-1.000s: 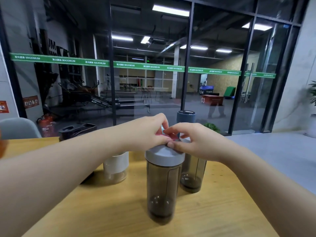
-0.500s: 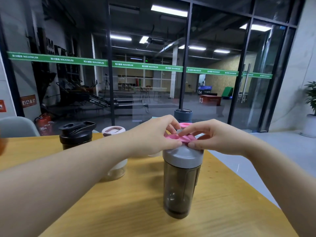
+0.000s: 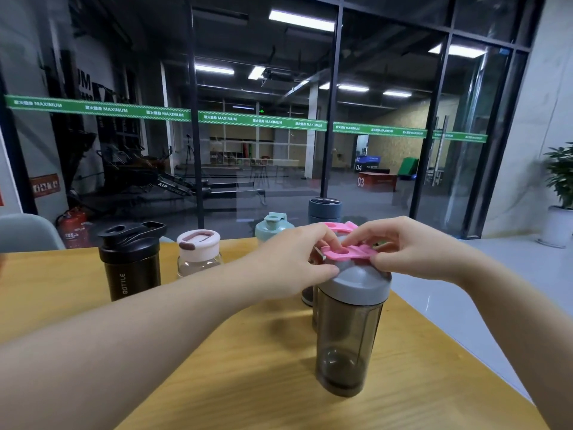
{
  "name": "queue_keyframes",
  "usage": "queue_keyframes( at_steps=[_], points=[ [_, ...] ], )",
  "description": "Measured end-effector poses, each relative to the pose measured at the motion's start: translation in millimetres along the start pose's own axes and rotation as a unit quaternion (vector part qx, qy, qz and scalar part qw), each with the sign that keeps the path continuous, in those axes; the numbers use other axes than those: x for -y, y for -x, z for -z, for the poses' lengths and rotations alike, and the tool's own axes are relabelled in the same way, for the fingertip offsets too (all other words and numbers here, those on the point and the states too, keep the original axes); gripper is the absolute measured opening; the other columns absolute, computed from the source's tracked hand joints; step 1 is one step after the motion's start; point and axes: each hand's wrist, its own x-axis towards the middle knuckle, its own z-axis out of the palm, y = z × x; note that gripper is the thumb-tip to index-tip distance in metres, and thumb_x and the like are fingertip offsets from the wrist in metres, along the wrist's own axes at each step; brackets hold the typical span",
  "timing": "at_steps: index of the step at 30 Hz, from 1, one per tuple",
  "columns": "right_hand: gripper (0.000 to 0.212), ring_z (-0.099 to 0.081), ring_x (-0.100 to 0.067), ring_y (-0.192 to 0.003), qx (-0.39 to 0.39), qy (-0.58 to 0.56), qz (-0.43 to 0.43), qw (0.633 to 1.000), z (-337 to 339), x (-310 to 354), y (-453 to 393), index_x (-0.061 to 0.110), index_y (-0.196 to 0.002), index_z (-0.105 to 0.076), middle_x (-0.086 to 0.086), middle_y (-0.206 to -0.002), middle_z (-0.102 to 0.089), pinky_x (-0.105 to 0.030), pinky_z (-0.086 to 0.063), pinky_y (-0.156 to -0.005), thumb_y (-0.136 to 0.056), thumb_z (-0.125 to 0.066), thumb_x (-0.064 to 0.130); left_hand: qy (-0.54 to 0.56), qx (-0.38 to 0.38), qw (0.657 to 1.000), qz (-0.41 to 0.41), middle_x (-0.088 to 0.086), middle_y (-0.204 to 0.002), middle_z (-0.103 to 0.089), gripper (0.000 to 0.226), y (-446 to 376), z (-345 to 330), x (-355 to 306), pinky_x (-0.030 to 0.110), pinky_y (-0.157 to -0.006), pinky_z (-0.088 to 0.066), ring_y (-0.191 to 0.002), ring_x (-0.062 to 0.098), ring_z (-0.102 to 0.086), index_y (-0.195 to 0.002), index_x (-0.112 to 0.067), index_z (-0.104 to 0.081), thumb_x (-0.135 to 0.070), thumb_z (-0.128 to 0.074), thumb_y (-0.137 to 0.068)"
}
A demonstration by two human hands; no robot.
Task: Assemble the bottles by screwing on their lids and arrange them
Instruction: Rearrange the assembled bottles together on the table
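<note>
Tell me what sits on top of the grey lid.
A pink flip piece lies on the grey lid, pinched by the left hand and right hand. The hands cover how it attaches.

Bare table [image 3: 242, 383] in front (wide open); black bottle [image 3: 130, 262], white-lidded bottle [image 3: 198, 252] crowd the far-left

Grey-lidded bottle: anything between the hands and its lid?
Nothing visible. The left hand and the right hand both pinch the pink flip cap atop the grey lid; the other bottles stand behind, apart.
</note>
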Motion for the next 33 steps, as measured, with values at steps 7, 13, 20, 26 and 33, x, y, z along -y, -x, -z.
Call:
queue_keyframes(
  at_steps=[7,13,20,26,33],
  points=[
    [0.045,-0.065,-0.020,-0.092,-0.019,0.037,-0.043,0.998,3,-4,3,0.040,-0.092,-0.070,0.009,-0.097,-0.070,-0.044,-0.054,-0.081,-0.065,-0.042,0.016,0.086,-0.001,0.996,-0.023,-0.009,-0.115,-0.062,0.036,-7,-15,8,0.022,-0.090,-0.049,-0.108,0.003,-0.058,-0.113,-0.029,-0.051,-0.024,-0.070,-0.084],
    [0.010,-0.062,0.002,-0.081,-0.051,0.096,-0.024,0.994,-7,-2,-6,0.040,-0.088,-0.068,0.019,-0.084,-0.069,-0.024,-0.047,-0.075,-0.085,-0.060,0.046,0.195,0.002,0.981,-0.021,-0.009,-0.115,-0.059,0.040,-9,-25,14,0.011,-0.087,-0.047,-0.107,-0.001,-0.058,-0.119,-0.026,-0.044,-0.009,-0.063,-0.088],
    [0.030,-0.057,0.001,-0.082,-0.061,0.203,-0.020,0.977,-19,20,-22,0.032,-0.091,-0.065,0.014,-0.092,-0.064,-0.021,-0.045,-0.067,-0.082,-0.054,0.058,0.154,-0.100,0.973,0.143,-0.004,-0.127,-0.049,0.049,-24,-40,55,0.030,-0.094,-0.045,-0.117,0.015,-0.051,-0.132,-0.019,-0.041,-0.023,-0.064,-0.089],
    [0.029,-0.058,-0.008,-0.088,-0.043,0.328,0.007,0.944,-36,22,-29,0.029,-0.081,-0.066,0.012,-0.088,-0.066,-0.030,-0.053,-0.072,-0.078,-0.056,0.057,0.137,0.003,0.970,0.200,0.005,-0.157,-0.017,0.095,-30,-95,83,0.025,-0.108,-0.028,-0.141,0.021,-0.026,-0.151,-0.014,-0.005,-0.031,-0.070,-0.084],
    [0.017,-0.052,-0.007,-0.084,-0.037,0.333,0.011,0.942,-30,11,-26,0.031,-0.069,-0.057,0.008,-0.081,-0.063,-0.033,-0.054,-0.071,-0.081,-0.059,0.042,0.092,0.123,0.979,0.135,0.001,-0.155,0.026,0.145,-25,-141,105,0.031,-0.118,-0.002,-0.146,0.023,0.013,-0.148,-0.016,0.024,-0.053,-0.083,-0.058]
  ],
)
